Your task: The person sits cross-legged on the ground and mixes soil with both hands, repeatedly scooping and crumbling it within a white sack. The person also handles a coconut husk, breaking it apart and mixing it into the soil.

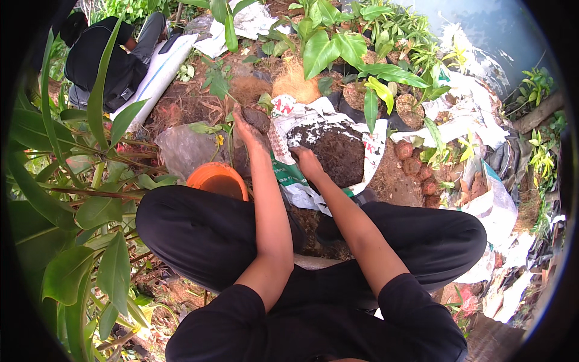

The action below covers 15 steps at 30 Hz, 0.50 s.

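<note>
Soil (338, 157), dark brown and crumbly, lies heaped in an opened white plastic sack with green and red print (375, 145). The right hand (307, 161) rests at the heap's nine o'clock edge, fingers bent and partly hidden; whether they grip any soil cannot be told. At the heap's ten o'clock, a dark, rounded, soil-like clump (258, 119) lies just at three o'clock of the left hand (245, 128), whose fingers extend nearly straight along it; their grip cannot be judged. An orange round plastic bucket (211, 171) stands at this hand's seven o'clock. Beyond the heap: reddish-brown round objects (412, 166) at three o'clock, broad green leaves (329, 53) at twelve, and a dark-clothed person (102, 63) at ten.
</note>
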Motion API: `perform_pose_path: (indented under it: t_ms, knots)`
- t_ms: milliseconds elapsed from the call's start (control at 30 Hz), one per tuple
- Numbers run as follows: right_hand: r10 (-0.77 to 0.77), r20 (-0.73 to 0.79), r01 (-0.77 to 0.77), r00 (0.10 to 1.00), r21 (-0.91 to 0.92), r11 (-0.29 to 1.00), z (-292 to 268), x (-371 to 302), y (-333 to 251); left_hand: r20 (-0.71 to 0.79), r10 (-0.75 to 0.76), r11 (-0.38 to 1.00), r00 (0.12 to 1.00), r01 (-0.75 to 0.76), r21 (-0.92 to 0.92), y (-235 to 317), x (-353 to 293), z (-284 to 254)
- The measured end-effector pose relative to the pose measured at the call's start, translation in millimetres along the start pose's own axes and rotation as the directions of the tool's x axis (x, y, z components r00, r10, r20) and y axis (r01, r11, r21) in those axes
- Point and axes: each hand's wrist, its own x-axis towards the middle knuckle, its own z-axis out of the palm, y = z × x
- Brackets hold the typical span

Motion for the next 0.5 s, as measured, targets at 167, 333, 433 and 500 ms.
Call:
perform_pose_path:
  t_ms: [167,333,433,500]
  knots:
    - [-0.151,0.099,0.169,0.984,-0.211,0.963,32.4,25.8,22.1,0.007,0.019,1.000,1.000,-0.019,0.013,1.1,-4.6,3.2]
    - [-0.144,0.274,0.236,0.951,-0.341,0.910,29.9,7.6,8.1,-0.031,0.082,0.997,0.996,-0.081,0.014,7.5,-7.4,5.2]
    - [-0.025,0.270,0.079,0.962,-0.189,0.979,20.8,-8.8,15.5,-0.025,0.075,0.997,0.997,-0.075,-0.002,-4.9,7.5,-10.6]
    - [-0.002,0.294,0.041,0.956,-0.128,0.991,21.5,-20.2,24.3,-0.028,0.045,0.999,0.999,-0.046,-0.018,-3.5,2.3,-10.9]
